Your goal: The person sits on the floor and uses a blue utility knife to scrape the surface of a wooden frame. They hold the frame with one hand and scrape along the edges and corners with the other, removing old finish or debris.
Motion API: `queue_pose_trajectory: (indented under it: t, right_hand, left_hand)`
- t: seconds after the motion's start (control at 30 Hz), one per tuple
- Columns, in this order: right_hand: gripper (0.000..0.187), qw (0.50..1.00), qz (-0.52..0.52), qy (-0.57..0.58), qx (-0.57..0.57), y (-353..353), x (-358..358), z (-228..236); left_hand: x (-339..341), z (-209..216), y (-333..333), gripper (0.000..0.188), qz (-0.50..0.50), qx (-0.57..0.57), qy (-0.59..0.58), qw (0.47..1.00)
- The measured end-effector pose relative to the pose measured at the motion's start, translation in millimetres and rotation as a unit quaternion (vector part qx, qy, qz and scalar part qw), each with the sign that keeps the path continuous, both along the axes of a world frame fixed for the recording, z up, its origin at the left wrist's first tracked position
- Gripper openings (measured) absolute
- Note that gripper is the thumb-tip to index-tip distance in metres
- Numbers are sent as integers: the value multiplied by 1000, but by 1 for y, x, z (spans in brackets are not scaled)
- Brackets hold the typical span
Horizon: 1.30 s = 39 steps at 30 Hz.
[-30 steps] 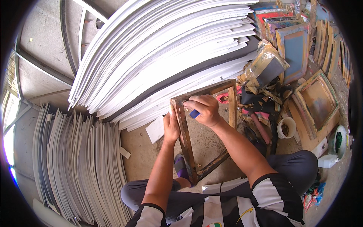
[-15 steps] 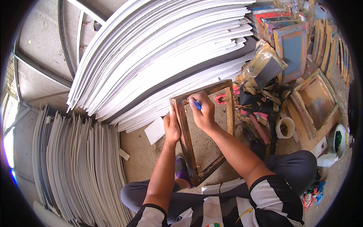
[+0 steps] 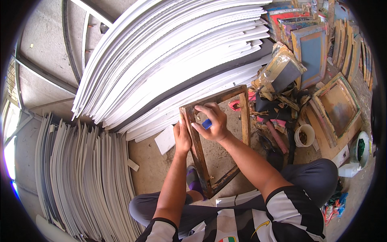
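Hands were both on the wooden screen frame (image 3: 223,139), which stood tilted in front of the seated person, its lower corner down near the knees and its top rail up against the white sheets. Head view, and the only one: the left hand (image 3: 182,137) was wrapped around the frame's left rail near the upper corner, fingers curled narrow on the wood, thumb side up toward the corner. The right hand (image 3: 211,123) sat just inside that same corner, over the mesh, fingers bent close together and pinched on a small blue tool (image 3: 207,124) that poked out between them; its working end was hidden under the fingertips. So the frame lay under and between both hands, left rail in one, upper-left mesh beneath the other.

Beyond the frame, a big fan of white sheets (image 3: 173,56) leaned across the top of the picture, and a second stack of sheets (image 3: 80,173) stood on edge at the left. To the right lay more frames (image 3: 336,107), a heap of stained rags and tape (image 3: 278,105), and a small white cup (image 3: 304,135) on the floor.
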State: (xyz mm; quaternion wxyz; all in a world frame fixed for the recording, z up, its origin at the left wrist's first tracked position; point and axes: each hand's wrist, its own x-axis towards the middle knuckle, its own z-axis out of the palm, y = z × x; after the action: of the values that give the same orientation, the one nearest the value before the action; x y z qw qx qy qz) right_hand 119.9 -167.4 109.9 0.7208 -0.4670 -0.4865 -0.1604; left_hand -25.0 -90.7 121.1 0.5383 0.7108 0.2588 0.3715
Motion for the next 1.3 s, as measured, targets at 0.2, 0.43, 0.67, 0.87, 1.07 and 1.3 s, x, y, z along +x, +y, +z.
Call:
queue_pose_trajectory:
  t: [0.2, 0.43, 0.67, 0.87, 1.07, 1.3]
  right_hand:
    - [48, 989, -97, -98, -61, 2, 6, -20]
    - [31, 977, -167, -131, -29, 4, 9, -12]
    - [12, 998, -55, -10, -37, 7, 12, 1]
    - [12, 986, -76, 126, -74, 13, 2, 2]
    - [17, 955, 65, 281, -76, 19, 3, -10]
    - [47, 987, 27, 155, -43, 7, -12, -16]
  left_hand:
    - [3, 4, -3, 52, 11, 12, 10, 1000]
    - [3, 3, -3, 53, 19, 17, 2, 1000]
    - [-2, 2, -2, 54, 32, -4, 21, 999]
    - [-1, -2, 4, 56, 21, 6, 24, 999]
    - [-2, -8, 10, 54, 21, -2, 30, 999]
    - [-6, -10, 12, 51, 28, 2, 18, 999]
